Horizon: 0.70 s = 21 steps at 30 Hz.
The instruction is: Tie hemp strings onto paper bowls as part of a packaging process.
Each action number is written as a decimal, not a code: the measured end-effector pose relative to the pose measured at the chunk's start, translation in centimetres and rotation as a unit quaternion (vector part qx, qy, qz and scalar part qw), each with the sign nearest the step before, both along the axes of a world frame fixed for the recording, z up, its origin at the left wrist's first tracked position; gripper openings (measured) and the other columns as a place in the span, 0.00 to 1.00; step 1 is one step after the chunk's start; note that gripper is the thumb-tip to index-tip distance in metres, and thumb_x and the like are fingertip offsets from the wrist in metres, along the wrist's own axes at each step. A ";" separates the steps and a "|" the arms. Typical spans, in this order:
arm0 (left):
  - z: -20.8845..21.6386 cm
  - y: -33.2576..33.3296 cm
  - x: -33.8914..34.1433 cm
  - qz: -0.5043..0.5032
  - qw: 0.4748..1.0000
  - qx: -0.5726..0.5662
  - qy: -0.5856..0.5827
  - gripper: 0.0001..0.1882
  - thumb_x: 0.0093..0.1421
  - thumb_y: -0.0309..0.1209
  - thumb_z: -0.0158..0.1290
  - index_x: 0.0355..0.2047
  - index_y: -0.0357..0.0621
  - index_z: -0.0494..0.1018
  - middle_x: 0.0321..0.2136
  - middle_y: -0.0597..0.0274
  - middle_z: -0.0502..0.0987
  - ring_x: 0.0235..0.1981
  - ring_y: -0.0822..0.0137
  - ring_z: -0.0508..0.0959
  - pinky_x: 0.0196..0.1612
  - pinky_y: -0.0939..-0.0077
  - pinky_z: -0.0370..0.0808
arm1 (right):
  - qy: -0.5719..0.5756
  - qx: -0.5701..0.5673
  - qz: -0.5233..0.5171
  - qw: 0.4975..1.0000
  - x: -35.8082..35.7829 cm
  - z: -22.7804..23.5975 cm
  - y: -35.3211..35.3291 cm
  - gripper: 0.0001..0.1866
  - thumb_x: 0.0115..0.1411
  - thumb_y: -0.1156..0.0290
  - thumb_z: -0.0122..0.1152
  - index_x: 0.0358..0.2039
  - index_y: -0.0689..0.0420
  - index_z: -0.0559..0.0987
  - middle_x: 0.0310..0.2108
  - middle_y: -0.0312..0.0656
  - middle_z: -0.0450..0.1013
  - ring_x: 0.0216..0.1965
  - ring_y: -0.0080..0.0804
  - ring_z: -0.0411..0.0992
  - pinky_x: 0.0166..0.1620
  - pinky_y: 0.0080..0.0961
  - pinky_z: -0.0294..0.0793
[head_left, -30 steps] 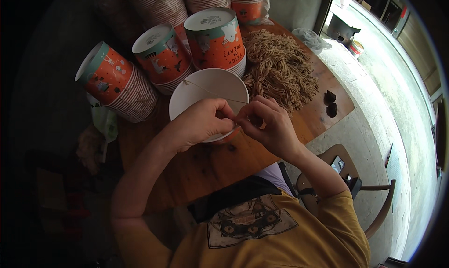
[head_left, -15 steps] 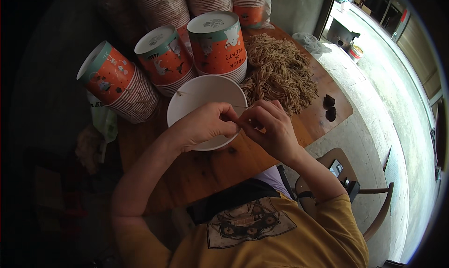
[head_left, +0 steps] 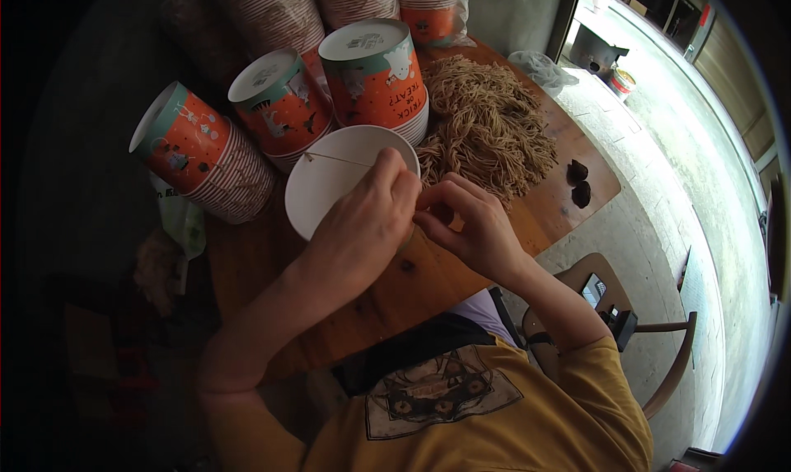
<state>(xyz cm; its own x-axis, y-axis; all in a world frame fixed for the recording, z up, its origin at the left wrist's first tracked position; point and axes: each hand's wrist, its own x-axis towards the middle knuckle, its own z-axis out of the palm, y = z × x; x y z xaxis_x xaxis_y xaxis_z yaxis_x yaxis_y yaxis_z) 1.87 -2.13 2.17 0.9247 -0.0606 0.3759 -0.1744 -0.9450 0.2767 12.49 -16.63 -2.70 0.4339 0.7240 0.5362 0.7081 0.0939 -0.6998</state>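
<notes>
A round white paper tub [head_left: 323,187] stands open side up at the table's near edge. A thin tan cord [head_left: 342,159] starts at a small knot on the tub's left inner wall, crosses the opening and disappears behind my left hand [head_left: 362,225]. That hand is closed, its back toward me, over the tub's right rim. Close beside it, my right hand [head_left: 471,225] curls with thumb and forefinger pinched together, the fingertips touching or nearly touching the left hand's. Whatever lies between the right fingertips is hidden.
Stacks of orange printed tubs [head_left: 280,109] stand upside down behind, some farther ones in clear plastic. A heap of tan cords [head_left: 490,130] lies right of the tub, with two dark lumps [head_left: 580,183] beyond. A chair [head_left: 577,299] holding a phone [head_left: 593,291] stands right.
My left hand has turned and risen, its back now facing up and covering the tub's right side. More of the cord shows, stretched across the opening. My right hand stays nearly in place.
</notes>
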 end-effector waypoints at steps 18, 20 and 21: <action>0.7 2.2 0.5 0.033 0.932 -0.274 0.236 0.06 0.56 0.22 0.53 0.34 0.36 0.70 0.35 0.63 0.67 0.33 0.76 0.72 0.41 0.80 0.72 | 0.085 -0.020 0.013 0.996 -0.2 -0.2 0.0 0.07 0.54 0.72 0.62 0.32 0.59 0.75 0.28 0.39 0.69 0.26 0.29 0.72 0.30 0.24 0.72; 0.6 2.2 0.6 0.033 0.937 -0.260 0.230 0.06 0.55 0.22 0.53 0.34 0.36 0.70 0.35 0.63 0.67 0.33 0.75 0.72 0.40 0.80 0.72 | 0.080 -0.022 0.012 0.996 -0.2 -0.1 0.0 0.08 0.54 0.72 0.63 0.32 0.59 0.75 0.28 0.39 0.69 0.26 0.29 0.72 0.30 0.24 0.72; 0.6 2.2 0.7 0.033 0.942 -0.246 0.224 0.05 0.55 0.22 0.53 0.33 0.36 0.70 0.35 0.63 0.67 0.33 0.75 0.72 0.40 0.79 0.72 | 0.076 -0.023 0.012 0.997 -0.2 -0.1 0.0 0.08 0.54 0.71 0.63 0.32 0.59 0.75 0.28 0.39 0.69 0.26 0.29 0.72 0.30 0.24 0.72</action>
<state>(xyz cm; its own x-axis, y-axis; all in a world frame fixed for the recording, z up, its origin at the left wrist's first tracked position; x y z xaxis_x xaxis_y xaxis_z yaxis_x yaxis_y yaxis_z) 2.57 0.05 2.74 0.9929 0.0818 -0.0863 0.1189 -0.6884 0.7155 12.27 -16.66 -2.78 0.4904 0.7570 0.4319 0.5919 0.0745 -0.8026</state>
